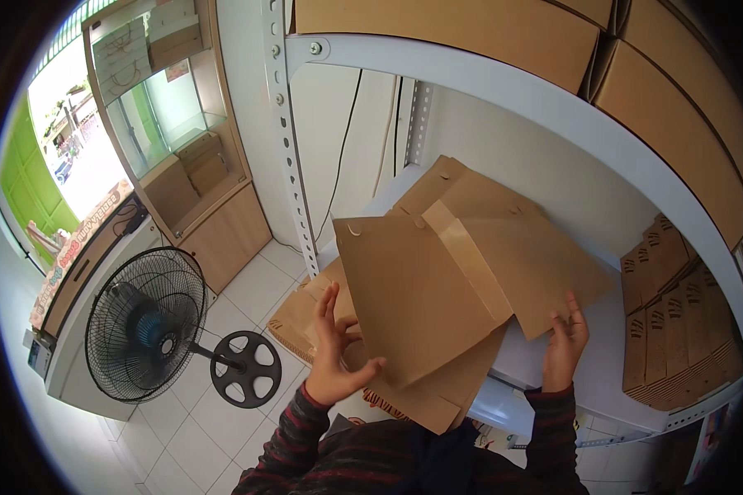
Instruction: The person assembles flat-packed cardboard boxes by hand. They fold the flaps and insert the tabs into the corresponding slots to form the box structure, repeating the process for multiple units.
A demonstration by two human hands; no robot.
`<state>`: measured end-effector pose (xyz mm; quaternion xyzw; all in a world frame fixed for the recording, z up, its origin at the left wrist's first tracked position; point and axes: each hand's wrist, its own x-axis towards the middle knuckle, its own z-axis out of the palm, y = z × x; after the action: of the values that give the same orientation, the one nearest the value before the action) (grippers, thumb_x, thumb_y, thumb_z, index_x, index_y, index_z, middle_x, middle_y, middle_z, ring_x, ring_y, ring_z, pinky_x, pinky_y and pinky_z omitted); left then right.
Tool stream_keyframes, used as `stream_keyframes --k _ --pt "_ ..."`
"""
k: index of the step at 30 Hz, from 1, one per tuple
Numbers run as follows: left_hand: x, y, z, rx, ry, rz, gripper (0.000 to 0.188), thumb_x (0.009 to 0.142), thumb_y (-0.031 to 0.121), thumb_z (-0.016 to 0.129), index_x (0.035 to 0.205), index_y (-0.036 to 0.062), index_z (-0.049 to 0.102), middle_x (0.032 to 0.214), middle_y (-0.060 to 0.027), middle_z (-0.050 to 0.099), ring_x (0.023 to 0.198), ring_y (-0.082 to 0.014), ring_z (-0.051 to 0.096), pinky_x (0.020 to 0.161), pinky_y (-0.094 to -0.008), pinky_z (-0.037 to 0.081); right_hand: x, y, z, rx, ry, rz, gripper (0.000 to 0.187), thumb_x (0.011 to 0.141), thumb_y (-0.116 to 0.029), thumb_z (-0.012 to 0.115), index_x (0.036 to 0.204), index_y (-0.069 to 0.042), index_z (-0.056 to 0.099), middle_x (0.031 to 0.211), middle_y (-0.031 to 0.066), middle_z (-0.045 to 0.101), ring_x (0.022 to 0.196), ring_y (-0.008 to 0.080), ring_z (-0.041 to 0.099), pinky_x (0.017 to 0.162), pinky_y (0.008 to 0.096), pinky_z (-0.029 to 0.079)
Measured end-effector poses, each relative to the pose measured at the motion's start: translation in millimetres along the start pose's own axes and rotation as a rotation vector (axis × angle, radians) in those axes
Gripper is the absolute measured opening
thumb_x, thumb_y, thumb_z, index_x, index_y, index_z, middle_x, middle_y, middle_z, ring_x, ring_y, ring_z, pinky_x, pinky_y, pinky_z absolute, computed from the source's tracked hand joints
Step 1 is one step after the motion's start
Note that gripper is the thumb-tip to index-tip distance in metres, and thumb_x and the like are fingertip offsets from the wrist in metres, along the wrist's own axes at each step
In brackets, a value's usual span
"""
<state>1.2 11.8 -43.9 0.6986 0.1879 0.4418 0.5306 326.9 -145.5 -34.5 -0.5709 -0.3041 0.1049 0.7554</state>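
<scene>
A flat brown cardboard box blank, creased across its middle, lies tilted over other flat cardboard sheets on a grey metal shelf. My left hand is beside the blank's left edge, fingers spread and thumb near its lower left corner. At the blank's right panel, the fingers of my right hand are stretched out against the lower edge and look apart. Small curved slots show along the blank's far edge. Beneath it, another sheet's corner sticks out toward me.
Large cardboard boxes fill the shelf above, behind a grey metal beam. Stacked folded boxes stand at the right. On the tiled floor at left is a black fan with a round base, near a glass-fronted cabinet.
</scene>
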Motion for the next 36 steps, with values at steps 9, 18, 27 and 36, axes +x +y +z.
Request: stream_keyframes --k 9,18,27,36 --pt "-47.1 -6.8 11.1 -0.245 0.086 0.193 0.128 0.074 0.046 0.079 0.154 0.0092 -0.014 0.159 -0.0203 0.013 0.144 -0.0358 0.026 0.115 -0.0502 0.025 83.2 -47.6 16.7 0.116 -0.162 -0.044 0.055 0.084 0.001 0.047 0.139 0.005 0.048 0.139 0.0142 0.051 0.126 0.023 0.05 0.108 0.0335 0.038" --pt "-11.3 8.2 -16.0 -0.442 -0.039 -0.224 0.08 0.095 0.061 0.037 0.15 0.0025 0.026 0.149 -0.0192 0.038 0.138 -0.0327 0.04 0.111 -0.0446 0.032 164.9 13.2 51.4 -0.04 -0.545 0.181 0.054 0.088 -0.002 0.054 0.142 -0.005 0.048 0.139 0.0133 0.05 0.129 0.0231 0.048 0.109 0.0318 0.036" --pt "74.9 4.3 -43.9 0.38 -0.074 -0.264 0.049 0.098 0.037 0.057 0.121 -0.0063 0.056 0.105 -0.0161 0.067 0.098 -0.0249 0.067 0.084 -0.0356 0.054 111.0 -40.9 20.0 -0.661 -0.573 -0.165 0.053 0.088 -0.017 0.071 0.136 -0.004 0.052 0.129 0.0161 0.06 0.116 0.0239 0.058 0.095 0.0352 0.046" --pt "158.2 -43.7 -38.2 0.629 -0.184 -0.447 0.054 0.091 0.039 0.063 0.115 -0.0091 0.06 0.099 -0.0238 0.069 0.092 -0.0303 0.068 0.079 -0.037 0.055 -48.9 -148.7 -5.1 -0.938 -1.089 -0.089 0.035 0.072 -0.013 0.081 0.103 -0.005 0.069 0.106 0.0088 0.069 0.075 0.0228 0.068 0.069 0.0345 0.055"
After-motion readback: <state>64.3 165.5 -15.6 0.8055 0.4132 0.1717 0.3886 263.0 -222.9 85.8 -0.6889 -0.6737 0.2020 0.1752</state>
